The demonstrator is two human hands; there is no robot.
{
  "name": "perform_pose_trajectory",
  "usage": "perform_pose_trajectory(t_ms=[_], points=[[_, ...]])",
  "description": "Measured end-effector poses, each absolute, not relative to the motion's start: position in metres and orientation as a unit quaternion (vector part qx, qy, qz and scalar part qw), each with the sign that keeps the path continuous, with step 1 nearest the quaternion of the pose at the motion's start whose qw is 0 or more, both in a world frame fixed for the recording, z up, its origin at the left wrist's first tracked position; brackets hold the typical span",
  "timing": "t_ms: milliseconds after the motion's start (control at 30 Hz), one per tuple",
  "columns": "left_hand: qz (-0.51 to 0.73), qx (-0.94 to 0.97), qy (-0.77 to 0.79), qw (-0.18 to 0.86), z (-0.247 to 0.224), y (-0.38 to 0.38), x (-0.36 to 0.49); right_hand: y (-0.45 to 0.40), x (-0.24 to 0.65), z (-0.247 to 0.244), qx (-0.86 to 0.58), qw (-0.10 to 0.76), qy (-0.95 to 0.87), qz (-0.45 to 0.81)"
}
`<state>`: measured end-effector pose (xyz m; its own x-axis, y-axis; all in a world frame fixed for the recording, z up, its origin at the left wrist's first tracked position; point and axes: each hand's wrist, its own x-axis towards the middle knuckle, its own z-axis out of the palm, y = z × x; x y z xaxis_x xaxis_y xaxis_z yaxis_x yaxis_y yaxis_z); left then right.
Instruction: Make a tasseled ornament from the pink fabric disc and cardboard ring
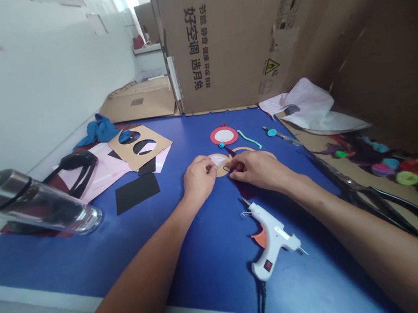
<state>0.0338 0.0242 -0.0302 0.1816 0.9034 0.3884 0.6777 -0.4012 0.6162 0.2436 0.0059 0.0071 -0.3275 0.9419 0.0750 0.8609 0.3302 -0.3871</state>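
1. Left hand point(199, 178) narrow, pinching the edge of a card disc point(222, 170)
2. Right hand point(259, 166) narrow at the disc; anything held too small to tell
3. Disc lies flat on the blue table point(208, 260), a steady footing for fine work

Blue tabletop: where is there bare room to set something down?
Bare blue shows between the tumbler and left forearm, and between that forearm and the glue gun. More lies below the cardboard box, beside the card stencil. Crowded around the left hand and right hand, among the card circles.
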Motion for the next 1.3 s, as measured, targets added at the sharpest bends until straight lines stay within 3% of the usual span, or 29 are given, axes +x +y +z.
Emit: perform_pose_trajectory(t_ms=[1300], points=[[0.300, 0.807, 0.499, 0.103, -0.033, 0.022, 0.032, 0.008, 0.235, -0.006, -0.525, 0.184, -0.820, 0.134]])
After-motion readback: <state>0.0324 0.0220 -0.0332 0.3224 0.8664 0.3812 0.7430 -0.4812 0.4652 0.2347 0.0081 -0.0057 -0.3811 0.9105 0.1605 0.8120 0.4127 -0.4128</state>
